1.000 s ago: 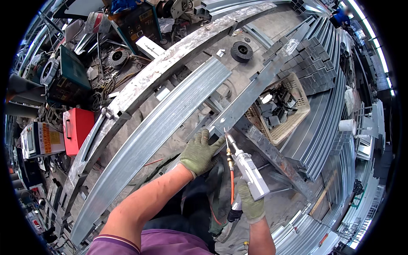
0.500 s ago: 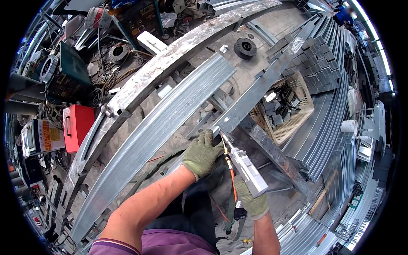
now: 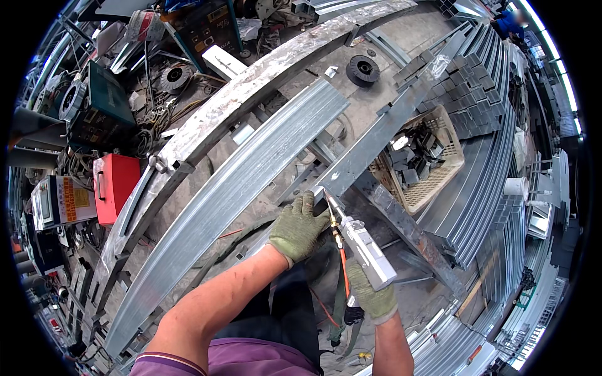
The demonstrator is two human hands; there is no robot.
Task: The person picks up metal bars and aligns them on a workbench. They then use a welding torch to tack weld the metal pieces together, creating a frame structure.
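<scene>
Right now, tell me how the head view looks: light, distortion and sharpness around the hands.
Head view: even daylight, soft shadows, mild sheen on the long galvanized beam; fisheye bends the straight steel toward the black circular rim; the centre is sharp, with the left hand in its green glove, the right hand and the grey hand-held torch all crisp; detail smears at the edges.

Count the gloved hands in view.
2. The left hand rests on the metal bar's end; the right hand grips the welding torch beside it. None seem hidden.
</scene>
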